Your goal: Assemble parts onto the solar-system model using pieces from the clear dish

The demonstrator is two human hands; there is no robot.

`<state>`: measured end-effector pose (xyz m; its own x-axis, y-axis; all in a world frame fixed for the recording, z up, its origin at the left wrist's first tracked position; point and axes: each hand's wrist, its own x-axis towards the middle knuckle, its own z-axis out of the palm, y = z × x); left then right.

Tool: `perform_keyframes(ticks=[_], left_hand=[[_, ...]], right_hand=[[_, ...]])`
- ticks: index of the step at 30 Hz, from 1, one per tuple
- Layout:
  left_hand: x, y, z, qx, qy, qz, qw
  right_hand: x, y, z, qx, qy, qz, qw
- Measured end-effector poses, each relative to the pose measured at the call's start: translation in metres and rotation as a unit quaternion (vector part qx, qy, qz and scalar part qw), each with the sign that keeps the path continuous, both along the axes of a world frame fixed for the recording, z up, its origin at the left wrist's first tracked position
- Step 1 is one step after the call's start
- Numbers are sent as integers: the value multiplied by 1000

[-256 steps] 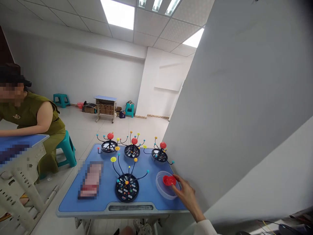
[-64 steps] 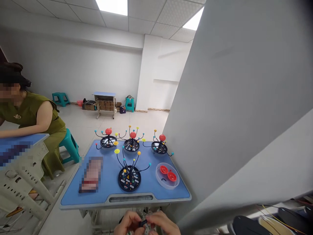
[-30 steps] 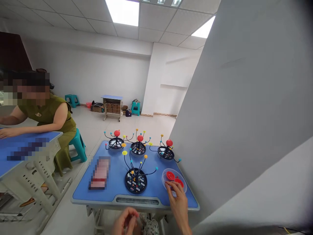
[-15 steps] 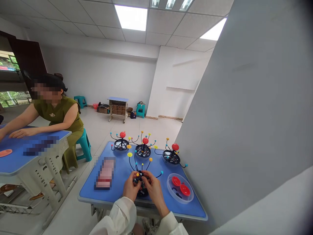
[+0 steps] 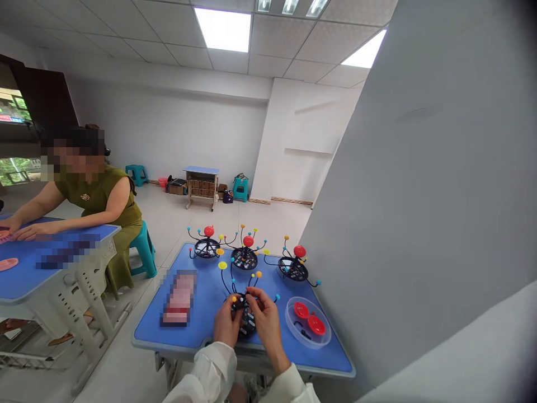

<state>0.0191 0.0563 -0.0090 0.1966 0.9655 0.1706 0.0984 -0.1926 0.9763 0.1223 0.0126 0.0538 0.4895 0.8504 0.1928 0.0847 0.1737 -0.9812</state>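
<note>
On blue bench (image 5: 197,330), near front edge: black round model base (image 5: 245,322) with thin wire arms rising from it, tipped with small yellow, orange and blue balls. Left hand (image 5: 226,327) cupped against base's left side, fingers curled onto it near centre. Right hand (image 5: 263,323) on base's right side, thumb and forefinger pressed together at the hub, pinching something too small to make out. Both sleeves white.

Just right of hands: clear shallow dish (image 5: 293,336) holding two red half-shells (image 5: 309,318) and a small dark piece. Dish apart from right hand, not touched.

Along far edge of bench: three more black-based models in a row, left model (image 5: 207,246), middle model (image 5: 245,256), right model (image 5: 293,267), each topped with a red ball and ringed by small coloured balls on wire arms. Well apart from hands.

Left part of bench: flat pinkish item (image 5: 178,296), blurred out, nothing readable. No brand, label or lettering legible on base, dish or models; coloured patches on base too small to read.

Far left: another person (image 5: 96,196) in olive sleeveless top, seated on teal stool (image 5: 142,249), hands on a second blue bench (image 5: 25,280). Grey partition (image 5: 419,196) close on right. Small desk and teal stools against back wall.
</note>
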Motion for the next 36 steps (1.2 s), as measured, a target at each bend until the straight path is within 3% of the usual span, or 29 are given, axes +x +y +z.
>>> perform_keyframes(ticks=[6,10,12,15,20,24,30,36], left_hand=[[-29,-59,-1,58,-49,95,993],[-53,-85,0,183,24,4,983],[-59,-90,1,196,51,-62,977],[-62,-95,1,148,47,-122,980],[-65,-99,2,-13,-72,-91,993],[-70,-97,10,-132,-215,-108,962],[-72,-99,24,-240,-280,-132,920],[-64,-111,29,-245,-257,-146,923]], right_hand=[[-14,-52,-6,-10,40,8,999],[-29,-94,-19,-10,44,40,998],[-33,-106,-20,7,17,37,999],[-34,-116,-17,29,-18,43,998],[-26,-132,-17,48,-57,55,996],[-18,-139,-20,29,-33,2,999],[-25,-136,-25,-66,17,118,991],[-25,-134,-32,-31,-3,94,995]])
